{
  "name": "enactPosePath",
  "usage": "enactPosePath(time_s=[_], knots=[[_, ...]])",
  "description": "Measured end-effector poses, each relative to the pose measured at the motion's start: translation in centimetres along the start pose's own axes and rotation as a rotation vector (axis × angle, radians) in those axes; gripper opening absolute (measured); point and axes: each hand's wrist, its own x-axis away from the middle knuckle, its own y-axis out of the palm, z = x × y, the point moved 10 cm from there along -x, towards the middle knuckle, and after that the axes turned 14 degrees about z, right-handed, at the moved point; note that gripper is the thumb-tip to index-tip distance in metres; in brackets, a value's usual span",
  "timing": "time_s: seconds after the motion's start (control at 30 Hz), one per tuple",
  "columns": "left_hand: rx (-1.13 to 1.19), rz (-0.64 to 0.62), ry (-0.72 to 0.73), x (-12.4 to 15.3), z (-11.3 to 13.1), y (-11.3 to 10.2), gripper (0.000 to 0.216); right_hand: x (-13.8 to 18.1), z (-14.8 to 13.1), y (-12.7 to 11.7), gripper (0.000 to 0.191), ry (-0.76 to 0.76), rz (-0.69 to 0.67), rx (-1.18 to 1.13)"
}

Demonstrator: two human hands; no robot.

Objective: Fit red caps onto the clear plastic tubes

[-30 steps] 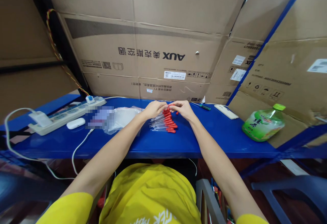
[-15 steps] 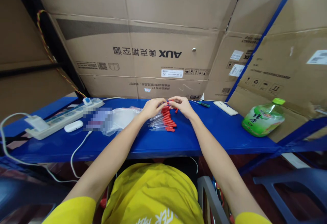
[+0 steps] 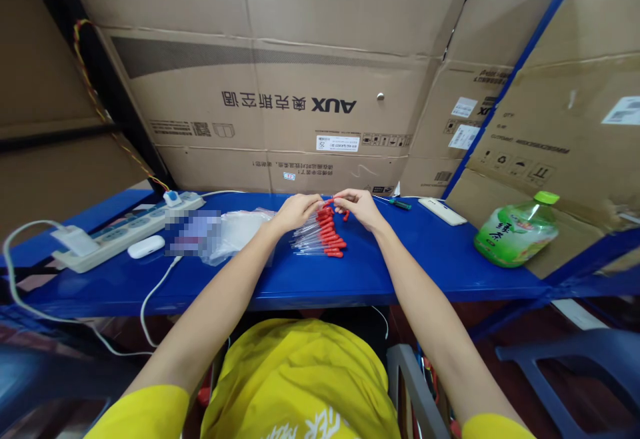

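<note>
Several clear thin tubes with red caps (image 3: 325, 239) lie in a row on the blue shelf (image 3: 310, 279). My left hand (image 3: 296, 211) and my right hand (image 3: 356, 207) meet just above the far end of that row. Both have their fingers pinched together around one red-capped tube (image 3: 327, 203) held between them. A loose red cap (image 3: 345, 216) lies by my right hand. My forearms reach in from below over my yellow shirt.
Left of the tubes lie clear plastic bags (image 3: 235, 231), a white earbud case (image 3: 145, 246) and a power strip (image 3: 125, 230) with cables. To the right are a small screwdriver (image 3: 399, 203), a white phone (image 3: 443, 211) and a green bottle (image 3: 515, 233). Cardboard boxes (image 3: 280, 105) wall the back.
The view has shifted slightly. My hands stay together over the tubes, with my right fingers lifting a little at the red-capped end.
</note>
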Motion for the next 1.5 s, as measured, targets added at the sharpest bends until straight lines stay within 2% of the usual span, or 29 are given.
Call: enactPosePath(time_s=[0.6,1.0,1.17,1.33,1.5], knots=[[0.032,0.014,0.037,0.0,0.5,0.0,0.043,0.5,-0.6,0.3,0.043,-0.02,0.001,0.016],[0.09,0.008,0.028,-0.1,1.0,-0.3,0.044,0.5,-0.4,0.8,0.048,-0.003,-0.027,0.016],[0.09,0.064,0.009,-0.4,0.9,-0.8,0.048,0.3,-0.9,0.6,0.048,-0.014,0.001,-0.036],[0.005,0.136,0.002,-0.4,0.4,-1.4,0.042,0.2,-0.8,0.3,0.048,-0.013,-0.013,-0.002],[0.019,0.086,-0.008,-0.2,-0.1,-0.9,0.043,0.3,-0.5,0.2,0.047,-0.003,-0.034,0.012]])
